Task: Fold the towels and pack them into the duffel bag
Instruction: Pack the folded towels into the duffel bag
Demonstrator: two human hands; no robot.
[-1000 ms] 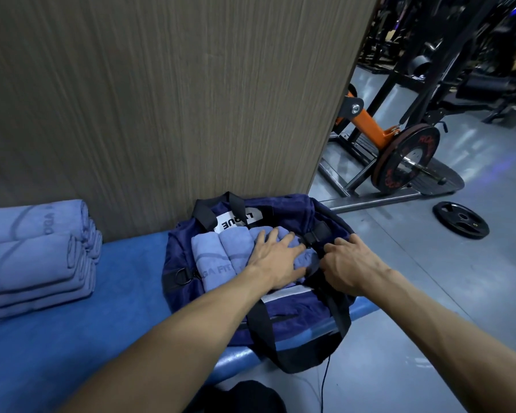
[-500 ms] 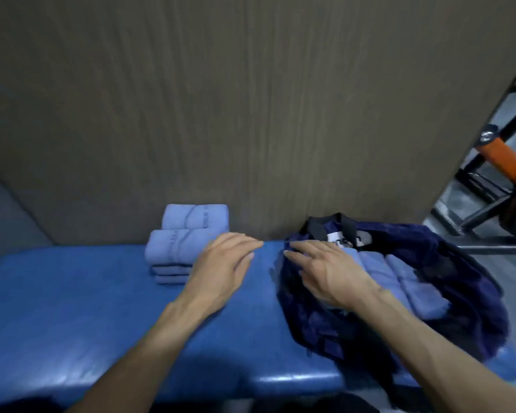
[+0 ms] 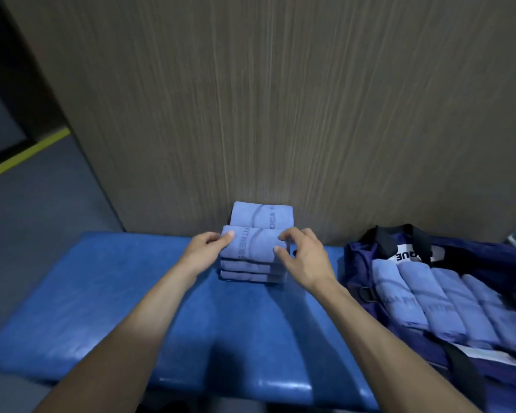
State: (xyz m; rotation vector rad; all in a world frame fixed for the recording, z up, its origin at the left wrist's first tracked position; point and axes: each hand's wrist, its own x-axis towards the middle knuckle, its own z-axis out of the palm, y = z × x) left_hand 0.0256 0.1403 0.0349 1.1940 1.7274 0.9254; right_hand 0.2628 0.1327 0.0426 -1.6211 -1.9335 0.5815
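Note:
A stack of folded light-blue towels sits on the blue padded bench against the wall. The front top towel is held at both ends: my left hand pinches its left end and my right hand grips its right end. Another folded towel lies behind it on the stack. At the right the navy duffel bag lies open, with several rolled light-blue towels packed side by side inside it.
A wood-grain wall panel rises right behind the bench. Grey floor with a yellow line lies to the left. The bag's black straps hang over the bench's front edge at the right.
My view swung left from the bag to the stack. Both hands left the bag, crossed the bench and took hold of the front top towel's ends.

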